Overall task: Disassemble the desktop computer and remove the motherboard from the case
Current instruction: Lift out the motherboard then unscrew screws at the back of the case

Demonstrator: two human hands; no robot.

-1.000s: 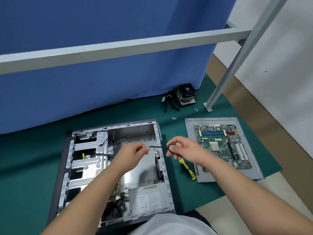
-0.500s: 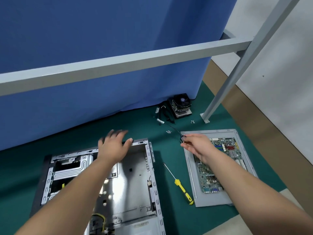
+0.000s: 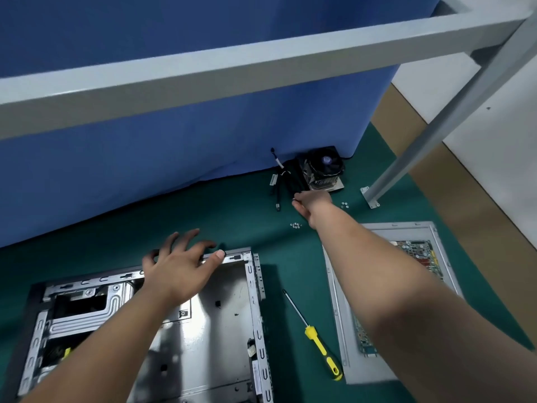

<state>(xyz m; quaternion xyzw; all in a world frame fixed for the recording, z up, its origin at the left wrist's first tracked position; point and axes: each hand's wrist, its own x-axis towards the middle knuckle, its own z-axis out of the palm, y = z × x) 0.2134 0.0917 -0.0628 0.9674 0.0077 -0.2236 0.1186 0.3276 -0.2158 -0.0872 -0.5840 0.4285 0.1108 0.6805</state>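
Steel PC case (image 3: pixel 229 309), stamped sheet w/ slotted rails, lies open on green mat (image 3: pixel 232 210); left hand (image 3: pixel 180 269) rests spread-fingered on its far rim. Motherboard (image 3: pixel 418 257), green PCB on grey side panel (image 3: pixel 337 292), sits out of case, mostly hidden under right forearm. Right hand (image 3: pixel 312 203) at black cable bundle (image 3: pixel 286 181) by finned CPU cooler (image 3: pixel 324 170), well beyond board; grip can't be made out.

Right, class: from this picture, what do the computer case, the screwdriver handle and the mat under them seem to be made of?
Computer case: seemingly bare sheet metal, grey with a dull shine; it reflects light and has punched slots along its edges.
Screwdriver: the handle looks like smooth yellow plastic with black, possibly rubbery, sections; the thin shaft looks like metal.
Mat: flat, matte dark green, perhaps rubber or vinyl; the look leaves it open.
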